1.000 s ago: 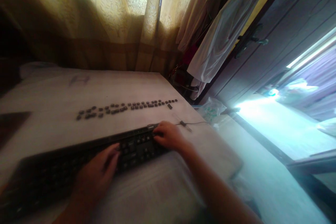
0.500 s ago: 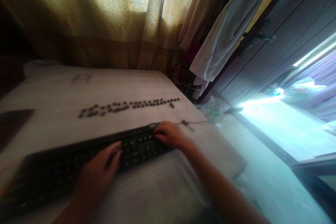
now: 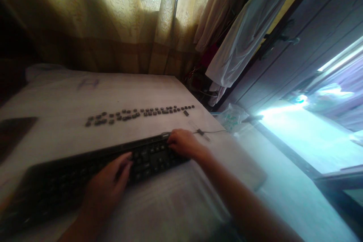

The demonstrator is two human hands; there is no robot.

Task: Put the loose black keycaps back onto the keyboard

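Note:
A long black keyboard (image 3: 138, 145) lies slantwise on the white table, many of its keys in place. Over its middle is my left hand (image 3: 109, 181), thumb and index finger bent towards each other; anything between them is too dark and blurred to make out. At the keyboard's right end my right hand (image 3: 183, 143) is curled with its fingertips down on the keys; what they pinch, if anything, is hidden. Beyond the keyboard, small dark loose keycaps (image 3: 132, 116) lie in uneven rows. A larger dark piece (image 3: 186, 113) sits near their right end.
A thin see-through tool with a dark middle (image 3: 200, 132) lies right of the keyboard, beside a cable (image 3: 218, 131). A dark flat object (image 3: 17, 132) is at left. Behind the table hang a curtain (image 3: 119, 26) and clothes (image 3: 241, 41). A plastic bag (image 3: 231, 117) sits past the right edge.
Almost nothing differs. My right hand has shifted very slightly at the keyboard's right end; my left hand, the keyboard and the loose keycaps look the same.

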